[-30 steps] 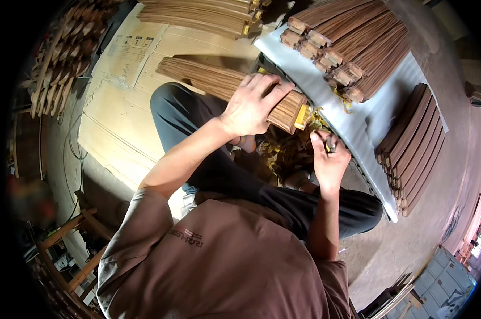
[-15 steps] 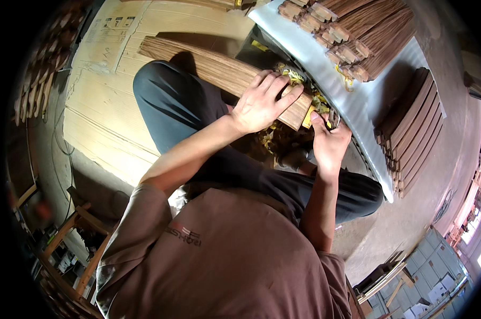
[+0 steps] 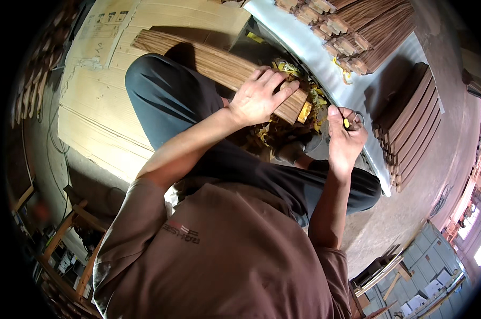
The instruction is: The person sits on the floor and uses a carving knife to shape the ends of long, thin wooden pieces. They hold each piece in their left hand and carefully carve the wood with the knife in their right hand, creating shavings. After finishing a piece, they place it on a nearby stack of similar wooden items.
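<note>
A long brown wood-grain board [image 3: 214, 61] lies slanting across my lap, its near-right end over a heap of yellow and dark scraps [image 3: 317, 103]. My left hand [image 3: 256, 98] grips the board near that end, fingers curled over its top. A yellow patch [image 3: 305, 112] shows at the board's end face. To the right, apart from the board, my right hand [image 3: 345, 138] is closed on a small tool with a dark loop [image 3: 360, 118], seemingly scissors. A small yellow bit [image 3: 347, 123] shows at its fingers; most of the tool is hidden.
Stacked wood pieces [image 3: 376, 32] lie on a pale sheet-covered surface [image 3: 304, 45] at the upper right, with a row of curved slats [image 3: 413, 127] beside it. Flattened cardboard [image 3: 94, 106] covers the floor at left. A wooden frame [image 3: 65, 234] stands lower left.
My right hand has moved right, away from the board's end, with the small tool. The left hand stays on the board; the view has shifted slightly.
</note>
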`<control>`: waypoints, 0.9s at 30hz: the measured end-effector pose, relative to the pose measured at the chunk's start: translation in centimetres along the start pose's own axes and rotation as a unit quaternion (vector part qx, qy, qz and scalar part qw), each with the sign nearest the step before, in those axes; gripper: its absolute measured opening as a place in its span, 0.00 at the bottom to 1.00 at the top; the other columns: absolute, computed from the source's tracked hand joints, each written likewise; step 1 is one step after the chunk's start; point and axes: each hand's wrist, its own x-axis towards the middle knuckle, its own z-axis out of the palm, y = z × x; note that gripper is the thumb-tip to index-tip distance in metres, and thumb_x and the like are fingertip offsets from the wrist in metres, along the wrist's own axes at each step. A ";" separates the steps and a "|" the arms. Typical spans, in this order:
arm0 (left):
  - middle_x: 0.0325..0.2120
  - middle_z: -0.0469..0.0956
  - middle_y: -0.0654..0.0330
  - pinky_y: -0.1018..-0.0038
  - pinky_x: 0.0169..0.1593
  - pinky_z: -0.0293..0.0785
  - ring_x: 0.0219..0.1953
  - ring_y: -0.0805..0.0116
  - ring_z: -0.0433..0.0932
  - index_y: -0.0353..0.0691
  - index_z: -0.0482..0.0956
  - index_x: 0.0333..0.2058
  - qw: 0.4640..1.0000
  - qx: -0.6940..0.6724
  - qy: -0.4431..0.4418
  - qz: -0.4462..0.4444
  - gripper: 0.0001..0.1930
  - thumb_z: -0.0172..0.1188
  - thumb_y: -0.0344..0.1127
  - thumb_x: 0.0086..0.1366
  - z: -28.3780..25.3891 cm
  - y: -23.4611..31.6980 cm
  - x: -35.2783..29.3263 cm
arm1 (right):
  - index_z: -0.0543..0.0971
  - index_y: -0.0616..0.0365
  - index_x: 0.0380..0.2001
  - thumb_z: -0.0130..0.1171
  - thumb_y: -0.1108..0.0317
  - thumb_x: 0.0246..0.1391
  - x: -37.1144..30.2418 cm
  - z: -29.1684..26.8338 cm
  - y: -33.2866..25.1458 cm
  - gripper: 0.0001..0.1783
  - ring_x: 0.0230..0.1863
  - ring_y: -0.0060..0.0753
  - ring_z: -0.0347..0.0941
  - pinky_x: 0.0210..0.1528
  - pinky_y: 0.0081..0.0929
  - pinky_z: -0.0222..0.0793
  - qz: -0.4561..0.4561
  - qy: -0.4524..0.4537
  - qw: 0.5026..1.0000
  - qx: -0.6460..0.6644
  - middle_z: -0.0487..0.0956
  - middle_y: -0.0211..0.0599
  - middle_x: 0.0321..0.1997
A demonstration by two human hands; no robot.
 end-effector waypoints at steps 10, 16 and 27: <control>0.50 0.72 0.52 0.56 0.64 0.64 0.55 0.51 0.72 0.44 0.75 0.59 1.000 0.004 0.007 0.003 0.36 0.65 0.29 0.45 0.5 0.2 -0.4 | 0.83 0.63 0.33 0.71 0.71 0.49 -1.2 2.3 3.1 0.09 0.32 0.42 0.81 0.40 0.31 0.75 -0.059 -0.052 0.979 -0.188 0.84 0.45 0.33; 0.51 0.71 0.52 0.56 0.64 0.64 0.56 0.51 0.71 0.45 0.75 0.59 1.000 0.009 0.005 -0.001 0.37 0.68 0.30 0.44 0.6 0.1 -0.2 | 0.80 0.62 0.28 0.68 0.77 0.49 -2.4 2.9 3.5 0.05 0.32 0.46 0.78 0.38 0.33 0.74 -0.171 -0.059 0.969 -0.171 0.80 0.42 0.29; 0.50 0.72 0.55 0.57 0.59 0.69 0.53 0.51 0.73 0.47 0.75 0.58 0.999 -0.023 0.025 -0.037 0.42 0.68 0.26 0.37 -4.3 0.4 1.8 | 0.78 0.62 0.32 0.65 0.74 0.56 -1.3 1.5 8.4 0.05 0.26 0.25 0.75 0.31 0.23 0.71 -0.108 -0.059 0.986 -0.111 0.78 0.36 0.25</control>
